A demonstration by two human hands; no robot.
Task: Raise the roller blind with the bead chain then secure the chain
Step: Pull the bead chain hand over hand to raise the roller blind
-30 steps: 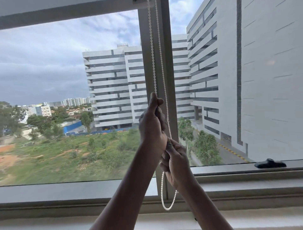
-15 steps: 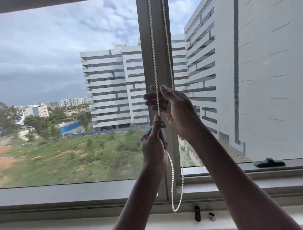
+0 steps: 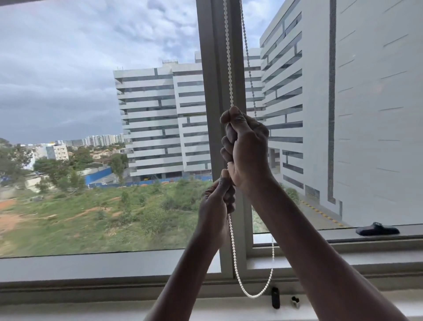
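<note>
A white bead chain (image 3: 228, 57) hangs in a loop in front of the grey window post (image 3: 211, 68). My right hand (image 3: 246, 149) grips the front strand in a fist at mid height. Just below it, my left hand (image 3: 216, 206) grips the same strand, thumb up. The chain's loop bottom (image 3: 253, 295) hangs near the sill. The back strand runs up behind my right hand. Only a dark sliver of the roller blind's bottom edge (image 3: 13, 1) shows at the top left corner.
A small black clip (image 3: 275, 297) and a metal fitting (image 3: 295, 302) sit on the sill (image 3: 91, 309) under the chain loop. A black window handle (image 3: 377, 229) lies on the right frame. Buildings and a grassy lot show through the glass.
The blind's edge has risen almost out of view. My right hand went up above the left, closed on the chain and came down to meet it. My left hand keeps its grip.
</note>
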